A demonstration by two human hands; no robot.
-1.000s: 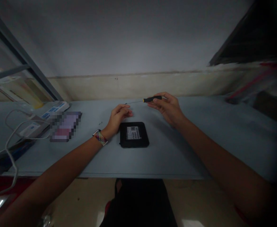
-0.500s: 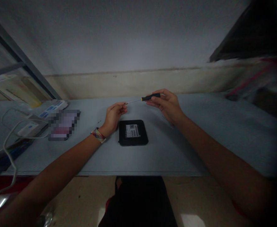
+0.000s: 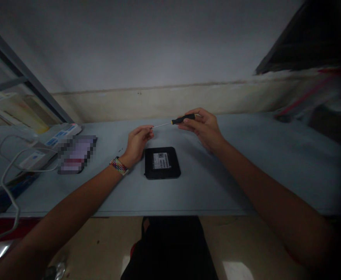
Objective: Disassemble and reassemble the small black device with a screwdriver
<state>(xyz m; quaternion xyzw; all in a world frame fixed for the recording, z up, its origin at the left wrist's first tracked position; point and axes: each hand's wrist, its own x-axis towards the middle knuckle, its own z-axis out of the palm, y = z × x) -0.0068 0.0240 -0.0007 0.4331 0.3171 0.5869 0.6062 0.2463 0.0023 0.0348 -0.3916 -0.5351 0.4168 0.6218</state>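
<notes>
My right hand [image 3: 202,126] is closed around the black handle of a screwdriver [image 3: 182,119] with a yellow ring. Its thin metal shaft points left, held above the table. At the shaft's tip, the fingers of my left hand [image 3: 140,140] are pinched together. Whatever tiny piece they hold there is too small to make out. A woven multicoloured band circles my left wrist. Below the hands, a flat black square device [image 3: 174,165] with rounded corners and a white label lies on the table. A few tiny dark bits [image 3: 120,150], possibly screws, lie left of my left hand.
On the grey-blue table [image 3: 164,198], a phone with a blurred screen [image 3: 79,153] lies at the left. Beside it are a white power strip [image 3: 61,136] and loose white cables [image 3: 6,182]. A wall [image 3: 164,103] rises along the back edge.
The whole view has shifted slightly. Both hands keep the same grip, with the screwdriver tip still at my left fingers.
</notes>
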